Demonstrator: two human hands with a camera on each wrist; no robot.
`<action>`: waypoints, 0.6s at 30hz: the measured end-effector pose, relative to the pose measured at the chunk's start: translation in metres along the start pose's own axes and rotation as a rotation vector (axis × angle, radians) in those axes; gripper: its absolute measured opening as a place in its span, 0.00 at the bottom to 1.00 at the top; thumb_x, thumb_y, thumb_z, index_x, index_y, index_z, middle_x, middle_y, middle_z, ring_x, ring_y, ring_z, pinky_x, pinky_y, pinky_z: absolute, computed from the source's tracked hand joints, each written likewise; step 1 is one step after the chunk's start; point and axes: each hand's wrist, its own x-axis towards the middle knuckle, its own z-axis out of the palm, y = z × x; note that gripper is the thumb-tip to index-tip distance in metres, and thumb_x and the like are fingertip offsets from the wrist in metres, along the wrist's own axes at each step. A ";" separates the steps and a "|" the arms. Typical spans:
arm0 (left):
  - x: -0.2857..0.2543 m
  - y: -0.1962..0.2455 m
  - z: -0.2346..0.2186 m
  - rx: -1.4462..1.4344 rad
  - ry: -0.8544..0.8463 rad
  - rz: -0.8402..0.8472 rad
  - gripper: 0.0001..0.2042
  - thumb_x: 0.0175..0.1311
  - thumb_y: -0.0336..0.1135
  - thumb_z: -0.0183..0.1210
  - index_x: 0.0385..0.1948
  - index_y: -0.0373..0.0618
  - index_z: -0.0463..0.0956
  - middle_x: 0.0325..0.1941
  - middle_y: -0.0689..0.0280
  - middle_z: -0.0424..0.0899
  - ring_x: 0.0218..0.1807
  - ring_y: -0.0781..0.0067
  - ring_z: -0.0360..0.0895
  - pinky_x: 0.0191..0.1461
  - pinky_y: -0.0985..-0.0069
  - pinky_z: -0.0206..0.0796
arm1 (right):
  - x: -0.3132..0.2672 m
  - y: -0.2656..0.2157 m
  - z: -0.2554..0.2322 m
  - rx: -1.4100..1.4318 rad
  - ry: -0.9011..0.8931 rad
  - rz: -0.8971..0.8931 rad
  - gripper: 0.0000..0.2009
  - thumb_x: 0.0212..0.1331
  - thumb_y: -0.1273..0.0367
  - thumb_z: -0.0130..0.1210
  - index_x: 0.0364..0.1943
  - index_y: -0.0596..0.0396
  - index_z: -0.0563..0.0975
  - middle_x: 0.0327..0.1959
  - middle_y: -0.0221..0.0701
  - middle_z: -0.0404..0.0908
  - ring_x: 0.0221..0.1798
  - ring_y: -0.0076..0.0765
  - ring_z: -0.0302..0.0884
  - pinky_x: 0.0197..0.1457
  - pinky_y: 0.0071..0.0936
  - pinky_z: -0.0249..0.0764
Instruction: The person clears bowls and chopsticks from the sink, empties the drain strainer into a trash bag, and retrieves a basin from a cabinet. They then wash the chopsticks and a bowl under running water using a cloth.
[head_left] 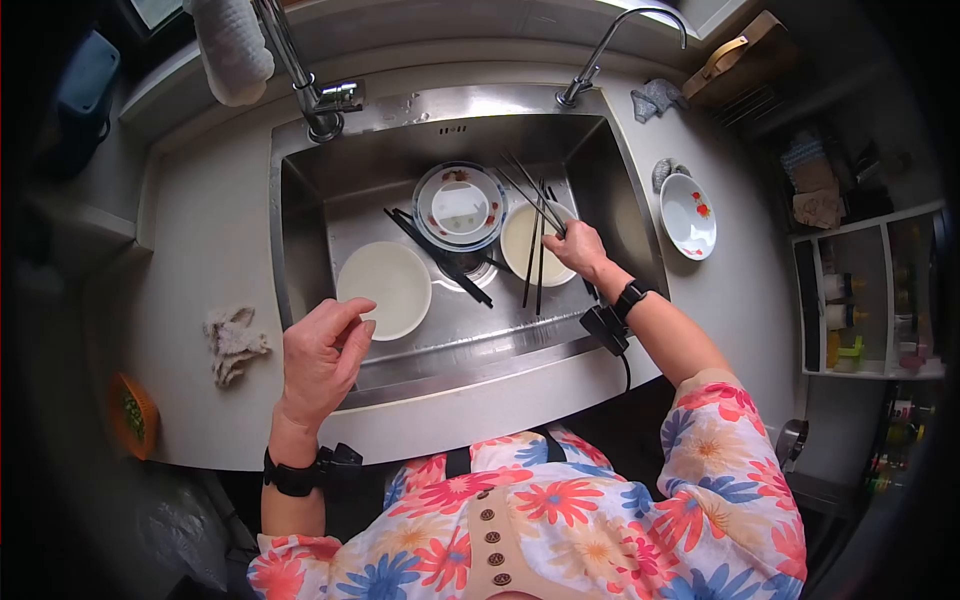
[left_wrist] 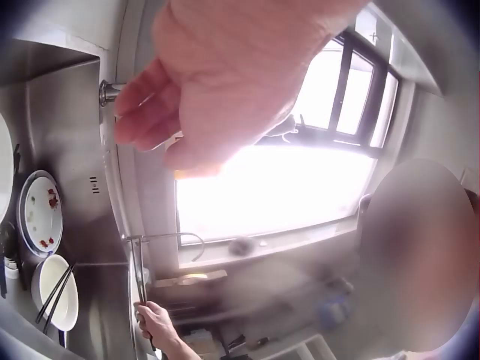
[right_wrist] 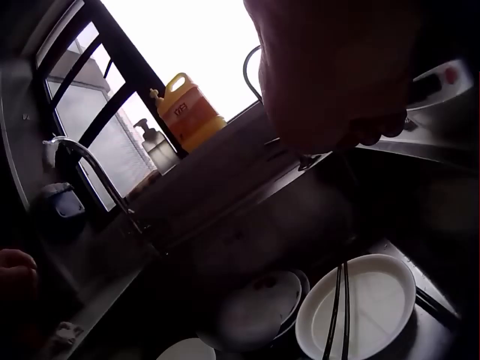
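Note:
My right hand (head_left: pixel 580 248) grips dark chopsticks (head_left: pixel 550 218) above the right side of the sink, their far ends pointing toward the back wall. Under that hand is a cream bowl (head_left: pixel 513 240) with two more chopsticks (right_wrist: pixel 346 315) lying across it. My left hand (head_left: pixel 325 350) hovers over the sink's front left edge, fingers loosely bent and holding nothing. Just beyond it sits another cream bowl (head_left: pixel 385 285). Stacked plates with a floral pattern (head_left: pixel 424 207) stand toward the back of the sink. Several black chopsticks (head_left: pixel 415 233) lie between the plates and the left bowl.
A steel sink (head_left: pixel 300 230) surrounds the dishes. One faucet (head_left: pixel 318 110) rises at the back left, a thin tap (head_left: pixel 580 85) at the back right. A flowered bowl (head_left: pixel 688 225) rests on the right counter, a crumpled rag (head_left: pixel 235 342) on the left, near an orange basket (head_left: pixel 140 415).

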 end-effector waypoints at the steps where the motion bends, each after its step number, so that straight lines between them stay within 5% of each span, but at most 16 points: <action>1: 0.002 -0.002 0.005 0.014 0.002 -0.014 0.07 0.54 0.24 0.56 0.34 0.37 0.75 0.21 0.67 0.71 0.22 0.82 0.67 0.26 0.85 0.59 | 0.005 -0.004 0.010 -0.054 -0.088 0.056 0.23 0.44 0.54 0.54 0.30 0.65 0.77 0.33 0.50 0.78 0.39 0.53 0.76 0.45 0.38 0.71; 9: 0.031 -0.030 0.060 -0.085 -0.063 -0.115 0.08 0.52 0.25 0.56 0.34 0.36 0.76 0.22 0.66 0.75 0.22 0.83 0.69 0.27 0.85 0.62 | 0.034 0.014 0.056 -0.145 -0.245 0.006 0.22 0.43 0.57 0.53 0.30 0.68 0.77 0.32 0.52 0.77 0.38 0.53 0.76 0.43 0.38 0.71; 16: 0.073 -0.053 0.126 -0.011 -0.504 -0.343 0.12 0.52 0.31 0.53 0.36 0.36 0.76 0.18 0.64 0.76 0.19 0.78 0.74 0.26 0.80 0.66 | 0.055 0.044 0.022 -0.133 -0.136 0.092 0.17 0.48 0.63 0.46 0.35 0.63 0.77 0.37 0.53 0.76 0.44 0.54 0.73 0.49 0.41 0.69; 18: 0.083 -0.052 0.148 -0.057 -0.688 -0.601 0.12 0.51 0.32 0.51 0.35 0.35 0.76 0.20 0.61 0.77 0.20 0.73 0.77 0.24 0.77 0.70 | 0.062 0.064 0.021 -0.105 -0.086 0.171 0.15 0.49 0.66 0.46 0.38 0.61 0.76 0.41 0.50 0.75 0.47 0.53 0.72 0.50 0.40 0.69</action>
